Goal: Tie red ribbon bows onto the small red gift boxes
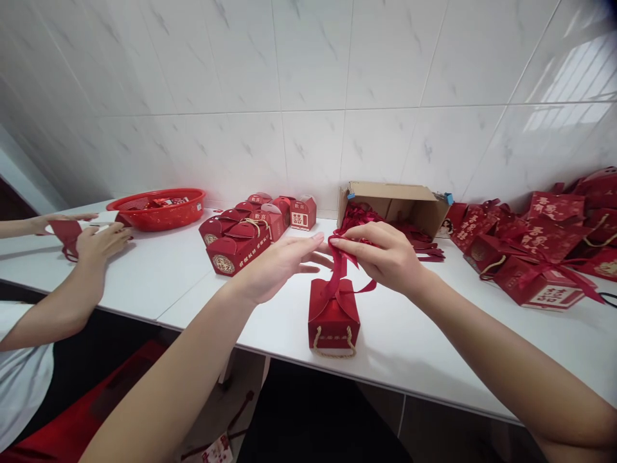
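Observation:
A small red box (333, 315) with a twisted gold rope handle stands near the table's front edge. Dark red ribbon (339, 267) rises from its top. Above the box, my right hand (385, 254) pinches the ribbon between thumb and fingers. My left hand (277, 263) is just to the left of the ribbon, its fingers stretched out and apart, with nothing visibly held. Behind my right hand, a cardboard box (395, 191) lies open on its side with more dark red ribbons in and before it.
Several red boxes (241, 247) stand at centre-left, and a pile of red boxes (544, 238) fills the right. A red plastic basket (166, 217) is at the left, near a person's hands (103, 241) holding a red piece. White tiles line the back.

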{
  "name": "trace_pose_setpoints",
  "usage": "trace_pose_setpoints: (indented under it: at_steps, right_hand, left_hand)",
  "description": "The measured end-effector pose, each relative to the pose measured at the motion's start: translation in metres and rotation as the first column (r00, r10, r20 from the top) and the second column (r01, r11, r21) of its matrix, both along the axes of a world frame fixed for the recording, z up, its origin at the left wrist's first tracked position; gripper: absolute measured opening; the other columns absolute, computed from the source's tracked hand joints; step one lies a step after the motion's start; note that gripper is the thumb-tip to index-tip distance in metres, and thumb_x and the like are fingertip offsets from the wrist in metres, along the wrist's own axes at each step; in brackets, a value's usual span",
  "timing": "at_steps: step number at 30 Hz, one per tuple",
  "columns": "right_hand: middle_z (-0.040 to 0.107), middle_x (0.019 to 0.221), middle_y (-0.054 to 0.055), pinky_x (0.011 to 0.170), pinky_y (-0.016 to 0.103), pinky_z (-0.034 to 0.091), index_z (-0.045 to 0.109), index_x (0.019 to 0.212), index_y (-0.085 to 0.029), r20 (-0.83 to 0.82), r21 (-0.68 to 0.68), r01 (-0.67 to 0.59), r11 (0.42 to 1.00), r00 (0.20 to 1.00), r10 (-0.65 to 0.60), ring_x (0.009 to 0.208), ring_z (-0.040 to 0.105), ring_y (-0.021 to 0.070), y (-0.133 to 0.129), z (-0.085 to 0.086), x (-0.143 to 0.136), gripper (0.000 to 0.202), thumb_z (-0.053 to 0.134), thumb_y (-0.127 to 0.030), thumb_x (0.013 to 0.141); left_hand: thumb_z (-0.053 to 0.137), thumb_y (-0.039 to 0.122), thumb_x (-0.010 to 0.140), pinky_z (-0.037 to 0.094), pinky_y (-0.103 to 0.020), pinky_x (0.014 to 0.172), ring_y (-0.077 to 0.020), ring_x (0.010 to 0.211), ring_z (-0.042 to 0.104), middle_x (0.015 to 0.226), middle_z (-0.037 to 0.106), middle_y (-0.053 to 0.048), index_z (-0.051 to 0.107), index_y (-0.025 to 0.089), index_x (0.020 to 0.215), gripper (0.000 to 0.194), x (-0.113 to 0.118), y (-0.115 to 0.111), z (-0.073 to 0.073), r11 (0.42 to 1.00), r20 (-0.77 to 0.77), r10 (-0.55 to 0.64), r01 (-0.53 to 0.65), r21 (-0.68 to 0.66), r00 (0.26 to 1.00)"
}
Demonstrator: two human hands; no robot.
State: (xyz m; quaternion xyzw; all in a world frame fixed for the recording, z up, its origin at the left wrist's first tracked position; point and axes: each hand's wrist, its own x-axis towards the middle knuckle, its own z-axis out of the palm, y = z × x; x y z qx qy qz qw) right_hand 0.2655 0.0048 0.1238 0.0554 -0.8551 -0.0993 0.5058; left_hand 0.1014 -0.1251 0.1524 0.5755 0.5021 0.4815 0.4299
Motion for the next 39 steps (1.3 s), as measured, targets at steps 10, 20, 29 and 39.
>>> trace_pose_setpoints:
  at_steps: [10, 20, 29, 39]
  right_hand:
    - [0.069, 0.087, 0.008, 0.062, 0.03, 0.049, 0.071, 0.082, -0.019, -0.098, -0.685, 0.207, 0.699, 0.924, -0.371, 0.077, 0.063, 0.0207, -0.008, -0.03, 0.052, 0.023, 0.055, -0.035, 0.087]
    - [0.065, 0.112, 0.014, 0.075, 0.041, 0.053, 0.065, 0.11, -0.017, 0.407, -0.867, 0.478, 0.137, 0.841, -0.356, 0.09, 0.065, 0.0289, 0.019, -0.132, 0.124, 0.046, 0.059, -0.046, 0.075]
    - [0.053, 0.117, 0.011, 0.088, 0.04, 0.052, 0.058, 0.12, -0.023, 0.248, -0.844, 0.2, 0.497, 0.968, 0.032, 0.095, 0.061, 0.0203, -0.022, -0.09, 0.032, 0.034, 0.049, -0.035, 0.09]
    - [0.051, 0.115, 0.009, 0.069, 0.032, 0.052, 0.065, 0.109, -0.024, 0.247, -0.896, 0.21, 0.391, 0.968, 0.046, 0.073, 0.057, 0.0141, -0.032, -0.098, 0.018, 0.028, 0.059, -0.036, 0.084]
  left_hand:
    - [0.045, 0.051, 0.087, 0.038, -0.032, 0.098, -0.0264, 0.113, 0.055, 0.117, 0.065, -0.007, 0.067, 0.02, 0.103, 0.041, -0.035, -0.05, -0.038, 0.769, -0.552, 0.629, -0.541, 0.34, 0.547]
    - [0.039, 0.059, 0.084, 0.037, -0.042, 0.096, -0.0323, 0.106, 0.058, 0.097, 0.071, -0.006, 0.067, 0.022, 0.067, 0.05, -0.075, -0.089, -0.114, 0.653, -0.639, 0.543, -0.752, -0.088, 0.546]
    - [0.055, 0.031, 0.083, 0.045, -0.031, 0.092, -0.0198, 0.105, 0.055, 0.106, 0.057, -0.006, 0.059, 0.022, 0.093, 0.014, -0.008, -0.022, -0.101, 0.869, -0.435, 0.49, -0.386, 0.309, 0.755]
    - [0.06, 0.04, 0.077, 0.046, -0.028, 0.065, -0.0165, 0.079, 0.054, 0.097, 0.055, -0.003, 0.051, 0.022, 0.1, 0.03, -0.001, -0.013, -0.117, 0.881, -0.39, 0.466, -0.458, 0.119, 0.795]
